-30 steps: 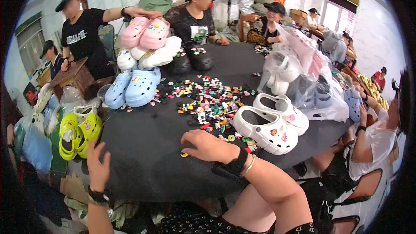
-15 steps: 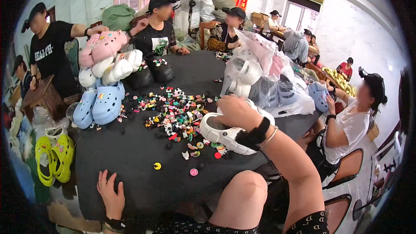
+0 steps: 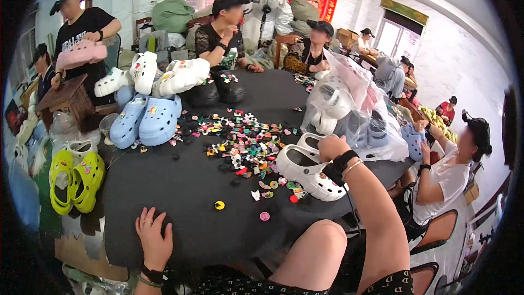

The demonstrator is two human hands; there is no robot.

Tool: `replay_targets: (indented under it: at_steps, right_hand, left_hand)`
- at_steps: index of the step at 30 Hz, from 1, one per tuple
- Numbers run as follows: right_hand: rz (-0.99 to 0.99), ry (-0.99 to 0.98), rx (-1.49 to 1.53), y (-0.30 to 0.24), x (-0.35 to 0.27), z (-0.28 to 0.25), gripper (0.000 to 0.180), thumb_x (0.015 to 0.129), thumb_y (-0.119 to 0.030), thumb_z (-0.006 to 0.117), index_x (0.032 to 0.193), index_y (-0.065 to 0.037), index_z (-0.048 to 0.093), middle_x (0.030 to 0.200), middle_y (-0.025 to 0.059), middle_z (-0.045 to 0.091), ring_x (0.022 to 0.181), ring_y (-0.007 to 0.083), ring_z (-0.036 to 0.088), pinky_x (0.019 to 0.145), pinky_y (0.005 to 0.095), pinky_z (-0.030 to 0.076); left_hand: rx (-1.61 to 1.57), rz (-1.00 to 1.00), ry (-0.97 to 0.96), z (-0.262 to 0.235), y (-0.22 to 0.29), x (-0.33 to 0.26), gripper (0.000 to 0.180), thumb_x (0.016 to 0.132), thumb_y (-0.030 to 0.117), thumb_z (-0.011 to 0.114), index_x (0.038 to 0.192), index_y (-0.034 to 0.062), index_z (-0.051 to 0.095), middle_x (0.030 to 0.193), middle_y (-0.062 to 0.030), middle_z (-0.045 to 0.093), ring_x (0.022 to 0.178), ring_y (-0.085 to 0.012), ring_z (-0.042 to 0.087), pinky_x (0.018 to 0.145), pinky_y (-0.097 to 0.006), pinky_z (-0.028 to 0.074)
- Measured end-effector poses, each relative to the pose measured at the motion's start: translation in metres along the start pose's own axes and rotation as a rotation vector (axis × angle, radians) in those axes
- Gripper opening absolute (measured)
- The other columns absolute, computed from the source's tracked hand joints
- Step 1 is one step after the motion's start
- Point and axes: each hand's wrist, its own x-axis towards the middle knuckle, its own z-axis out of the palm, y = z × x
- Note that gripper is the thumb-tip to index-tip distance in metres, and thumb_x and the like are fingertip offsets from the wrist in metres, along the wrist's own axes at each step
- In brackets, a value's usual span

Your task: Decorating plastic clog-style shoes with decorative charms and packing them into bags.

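A pair of white clogs (image 3: 315, 179) rests side by side near the table's right edge. My right hand (image 3: 334, 148) is at the far clog of the pair, its fingers bent over it and partly hidden from view. On the dark tabletop at the lower left, my left hand (image 3: 155, 239) lies palm down with fingers spread, holding nothing. Many small colourful shoe charms (image 3: 245, 147) form a heap left of the white clogs. A round yellow charm (image 3: 219, 205) and a round pink charm (image 3: 265, 216) lie apart, nearer to me.
Light blue clogs (image 3: 159, 121) stand at the left with white clogs (image 3: 183, 75) stacked above. Yellow-green clogs (image 3: 87, 181) sit at the far left. Clear plastic bags of clogs (image 3: 376, 136) stand beyond my right hand. Co-workers surround the table (image 3: 164, 186); one holds a pink clog (image 3: 82, 54).
My view has shifted, so the scene sits further right. My right hand has moved slightly right, uncovering the far white clog's opening. A co-worker at left has taken pink clogs off the stack.
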Motion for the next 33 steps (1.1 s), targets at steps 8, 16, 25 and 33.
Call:
replay_targets:
  at_steps: [8,16,25,33]
  right_hand:
    - [-0.048,0.098,-0.053,0.010,-0.004,-0.008,0.020,0.082,-0.014,0.060,0.096,-0.008,0.073,0.102,0.0118,0.071,0.096,0.0292,0.069,0.074,0.0521,0.050]
    - [-0.539,0.859,-0.189,-0.136,-0.045,-0.094,0.010,0.074,-0.020,0.065,0.078,-0.011,0.070,0.082,0.0079,0.065,0.092,0.0289,0.062,0.085,0.0505,0.046]
    - [-0.819,0.872,0.018,-0.306,-0.101,-0.107,0.012,0.075,-0.021,0.065,0.075,-0.012,0.073,0.076,0.0041,0.065,0.083,0.0240,0.060,0.077,0.0472,0.043]
    - [-1.337,0.507,0.703,-0.290,-0.079,-0.093,0.034,0.076,-0.026,0.076,0.102,-0.007,0.066,0.097,0.0118,0.064,0.107,0.0289,0.058,0.089,0.0482,0.043]
  left_hand:
    - [-0.068,0.035,0.028,-0.002,0.003,0.002,0.027,0.086,0.015,0.066,0.111,0.0016,0.066,0.133,-0.0187,0.051,0.133,-0.0402,0.037,0.112,-0.058,0.024]
    - [-0.323,-0.056,0.254,-0.015,0.003,0.002,0.031,0.098,0.016,0.053,0.124,0.0000,0.058,0.134,-0.0188,0.051,0.130,-0.0370,0.043,0.107,-0.047,0.035]
    - [-0.721,-0.214,0.607,-0.033,-0.010,-0.019,0.041,0.103,0.015,0.037,0.141,-0.0008,0.039,0.142,-0.0145,0.043,0.130,-0.0262,0.041,0.109,-0.040,0.030]
    - [-0.464,-0.075,0.543,-0.073,0.009,-0.022,0.034,0.095,0.000,0.046,0.129,-0.0024,0.048,0.138,-0.0160,0.046,0.128,-0.0263,0.044,0.107,-0.038,0.034]
